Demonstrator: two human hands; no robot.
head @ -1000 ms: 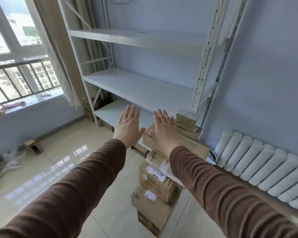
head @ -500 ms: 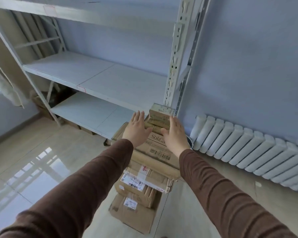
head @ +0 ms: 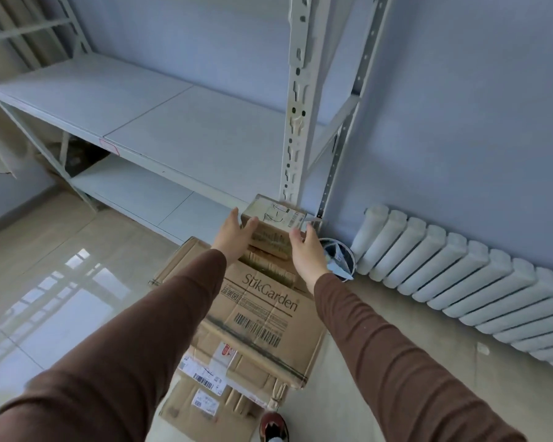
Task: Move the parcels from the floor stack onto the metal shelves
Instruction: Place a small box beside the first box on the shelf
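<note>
My left hand touches the left side of the small top parcel with straight fingers, and my right hand sits just beside its right side, fingers loosely spread and holding nothing. Behind the parcel stands the white shelf post, and a round bin and a white radiator are near on the right. The parcel is brown card with a white label, on top of the floor stack. The big box under it says "SukGarden". The metal shelves are behind.
</note>
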